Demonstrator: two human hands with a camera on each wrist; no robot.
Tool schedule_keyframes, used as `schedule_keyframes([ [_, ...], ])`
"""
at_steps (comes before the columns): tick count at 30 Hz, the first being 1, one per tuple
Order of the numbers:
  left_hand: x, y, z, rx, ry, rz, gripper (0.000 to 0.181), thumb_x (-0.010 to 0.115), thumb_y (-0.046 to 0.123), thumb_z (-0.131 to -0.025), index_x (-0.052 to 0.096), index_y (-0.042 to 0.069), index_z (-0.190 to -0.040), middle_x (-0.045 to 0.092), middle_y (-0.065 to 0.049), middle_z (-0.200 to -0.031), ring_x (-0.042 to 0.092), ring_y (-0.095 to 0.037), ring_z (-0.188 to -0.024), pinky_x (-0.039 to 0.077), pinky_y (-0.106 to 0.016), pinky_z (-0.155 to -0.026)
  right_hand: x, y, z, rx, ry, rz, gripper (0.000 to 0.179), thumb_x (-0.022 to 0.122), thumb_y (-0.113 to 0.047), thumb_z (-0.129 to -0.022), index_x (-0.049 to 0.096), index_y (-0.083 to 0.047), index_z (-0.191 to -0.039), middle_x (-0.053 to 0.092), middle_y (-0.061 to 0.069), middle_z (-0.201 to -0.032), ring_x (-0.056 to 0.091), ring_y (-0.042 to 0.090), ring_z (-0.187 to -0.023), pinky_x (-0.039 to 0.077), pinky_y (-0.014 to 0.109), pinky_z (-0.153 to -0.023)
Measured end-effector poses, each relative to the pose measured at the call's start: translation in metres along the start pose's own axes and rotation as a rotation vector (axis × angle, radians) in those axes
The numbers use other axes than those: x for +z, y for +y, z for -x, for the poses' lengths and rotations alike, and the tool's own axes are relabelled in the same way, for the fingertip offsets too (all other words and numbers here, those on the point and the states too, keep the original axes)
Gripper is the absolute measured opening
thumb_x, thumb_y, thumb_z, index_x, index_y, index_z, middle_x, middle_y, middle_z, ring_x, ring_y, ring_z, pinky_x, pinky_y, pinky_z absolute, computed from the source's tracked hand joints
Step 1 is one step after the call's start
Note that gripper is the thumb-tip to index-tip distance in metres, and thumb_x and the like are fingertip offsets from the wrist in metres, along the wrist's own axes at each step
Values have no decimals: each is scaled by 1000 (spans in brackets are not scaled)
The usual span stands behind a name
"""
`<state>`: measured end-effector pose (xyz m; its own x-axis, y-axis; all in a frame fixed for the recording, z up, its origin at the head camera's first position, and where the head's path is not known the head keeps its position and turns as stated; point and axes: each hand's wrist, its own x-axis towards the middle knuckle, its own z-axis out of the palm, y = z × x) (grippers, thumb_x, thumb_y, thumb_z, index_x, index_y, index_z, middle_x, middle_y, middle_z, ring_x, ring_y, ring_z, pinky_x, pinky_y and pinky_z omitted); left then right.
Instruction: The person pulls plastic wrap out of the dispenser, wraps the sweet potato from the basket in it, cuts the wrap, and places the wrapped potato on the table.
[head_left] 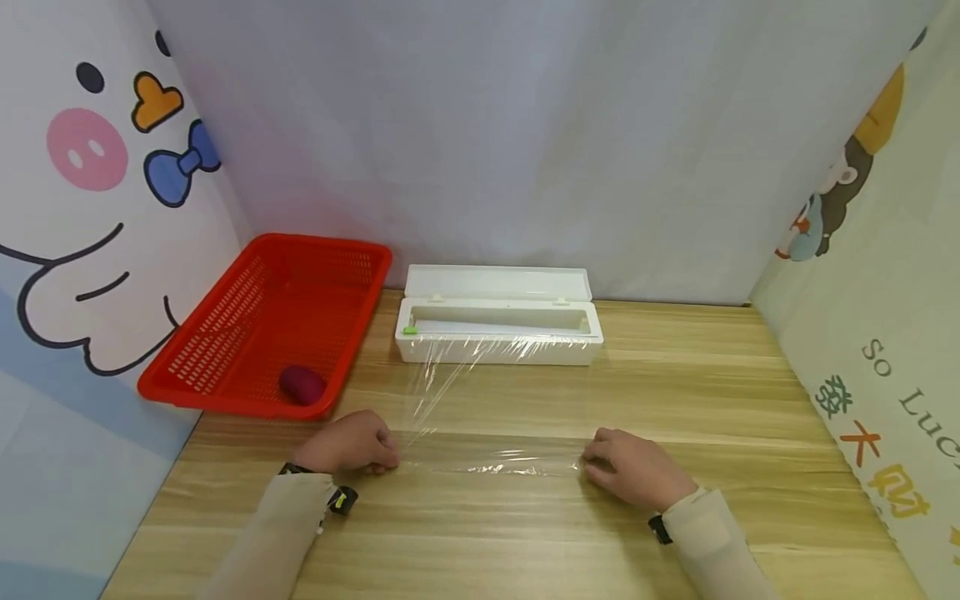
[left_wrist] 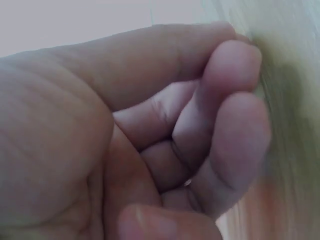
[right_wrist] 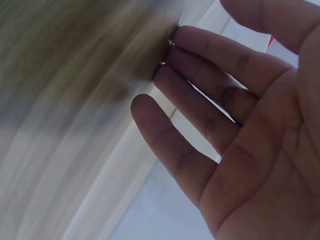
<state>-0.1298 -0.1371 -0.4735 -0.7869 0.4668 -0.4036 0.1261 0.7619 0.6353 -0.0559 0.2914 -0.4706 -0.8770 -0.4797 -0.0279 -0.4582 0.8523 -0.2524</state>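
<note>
A clear sheet of plastic wrap (head_left: 495,460) stretches from a white wrap dispenser box (head_left: 501,350) toward the person, low over the table. At its near left corner the left hand (head_left: 352,443) pinches the edge between thumb and forefinger. In the left wrist view, that thumb (left_wrist: 165,52) meets the forefinger and the other fingers curl beneath. The right hand (head_left: 636,467) is at the near right corner. In the right wrist view, its fingers (right_wrist: 205,107) are fairly straight, tips close against the tabletop, with the thumb (right_wrist: 280,17) held apart.
The dispenser's white lid (head_left: 498,282) stands raised at the back, and a green slider (head_left: 409,331) sits at its left end. A red plastic basket (head_left: 367,312) at the left holds a dark purple rounded object (head_left: 302,384). Fabric walls (head_left: 480,150) border the wooden table (head_left: 690,383).
</note>
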Motion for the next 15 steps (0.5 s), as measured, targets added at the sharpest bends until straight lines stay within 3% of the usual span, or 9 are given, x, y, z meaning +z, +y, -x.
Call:
schedule_keyframes([
  [4,0,10,5,-62,33,-44,26,73,6,-77,63,9,-53,49,7,-49,39,-10,-50,28,-24,-51,1,-1,0,16,-6,-2,19,71,-26,-97,79,-12,-108,63,-8,-95,54,4,-79,51,30,-68],
  [9,-5,18,12,-80,27,-70,28,71,5,-74,56,11,-51,42,7,-47,37,-10,-49,28,-24,-51,-2,-3,2,19,-16,-23,23,70,-26,-98,78,-9,-110,64,-7,-97,54,4,-79,51,30,-68],
  [11,-8,18,13,-76,44,-63,25,70,8,-79,59,10,-57,47,5,-52,40,-11,-52,31,-25,-52,-2,-4,2,17,-12,-27,23,70,-26,-99,78,-9,-110,64,-7,-97,54,4,-80,51,30,-68],
  [15,-11,18,2,-60,209,-46,17,66,20,-95,73,5,-89,65,-3,-79,55,-18,-70,46,-32,-63,-1,-4,3,21,-9,-44,23,69,-26,-99,78,-8,-111,64,-7,-98,55,5,-82,52,32,-71],
])
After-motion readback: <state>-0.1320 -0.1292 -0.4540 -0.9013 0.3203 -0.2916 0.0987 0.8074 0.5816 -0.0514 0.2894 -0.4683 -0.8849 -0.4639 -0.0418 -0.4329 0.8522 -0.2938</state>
